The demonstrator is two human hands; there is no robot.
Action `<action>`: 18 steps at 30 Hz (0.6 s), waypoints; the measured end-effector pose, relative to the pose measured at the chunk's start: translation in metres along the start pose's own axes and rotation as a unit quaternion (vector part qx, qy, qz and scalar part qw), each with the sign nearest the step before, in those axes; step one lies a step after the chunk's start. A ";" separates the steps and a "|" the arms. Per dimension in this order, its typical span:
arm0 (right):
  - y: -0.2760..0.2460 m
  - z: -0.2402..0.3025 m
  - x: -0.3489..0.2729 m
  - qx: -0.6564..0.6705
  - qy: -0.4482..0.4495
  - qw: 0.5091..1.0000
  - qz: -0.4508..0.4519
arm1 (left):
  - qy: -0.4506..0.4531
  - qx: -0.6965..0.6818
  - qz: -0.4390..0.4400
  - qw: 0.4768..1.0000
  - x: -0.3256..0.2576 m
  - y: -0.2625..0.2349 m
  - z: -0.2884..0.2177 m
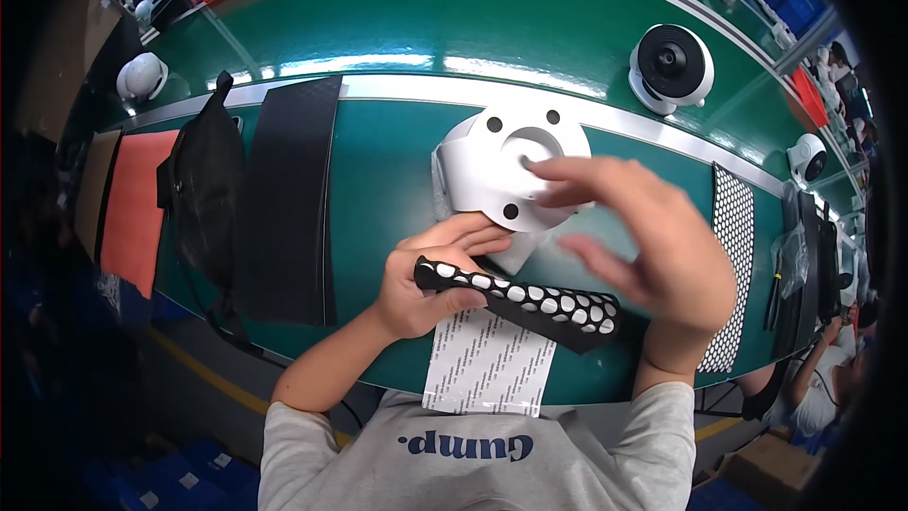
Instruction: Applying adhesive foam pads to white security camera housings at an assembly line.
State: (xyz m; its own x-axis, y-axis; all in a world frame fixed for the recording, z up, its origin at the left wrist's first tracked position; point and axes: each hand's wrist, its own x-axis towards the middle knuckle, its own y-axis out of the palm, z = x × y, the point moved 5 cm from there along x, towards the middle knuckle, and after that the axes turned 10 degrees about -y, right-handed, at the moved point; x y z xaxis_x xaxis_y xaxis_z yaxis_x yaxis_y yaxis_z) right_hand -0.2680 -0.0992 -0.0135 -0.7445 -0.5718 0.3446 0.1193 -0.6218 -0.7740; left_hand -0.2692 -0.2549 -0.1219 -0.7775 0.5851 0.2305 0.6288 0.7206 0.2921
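Left hand (426,279): fingers closed on one end of a black strip with round white openings (530,301), held slanting down toward the person's right, above the near edge of the tabletop (378,189).
Right hand (643,246): fingers spread and loosely curved, clamped on nothing; fingertips over the white round housing (506,166).
White round housing: on the green tabletop just beyond both hands, face up, dark holes around a central recess.
White backing sheet with printed lines (487,364): under the strip, overhanging the near edge.
Black mat (284,199), black bag (203,185), orange sheet (132,208): to the left.
Perforated black sheet (730,265): to the right.
Finished white round camera unit with black face (670,66): on the farther green belt.
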 end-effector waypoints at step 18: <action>0.007 -0.055 0.007 0.123 0.050 0.987 0.093 | 0.005 0.040 0.006 0.999 -0.004 -0.003 -0.002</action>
State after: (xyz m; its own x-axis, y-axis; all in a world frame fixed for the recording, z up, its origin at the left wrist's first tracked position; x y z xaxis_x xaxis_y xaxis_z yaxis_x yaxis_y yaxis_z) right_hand -0.3083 -0.0774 -0.0456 -0.7543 -0.6401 0.1461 0.4056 -0.6293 -0.6629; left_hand -0.2681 -0.2598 -0.1220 -0.7699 0.5905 0.2421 0.6359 0.7415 0.2138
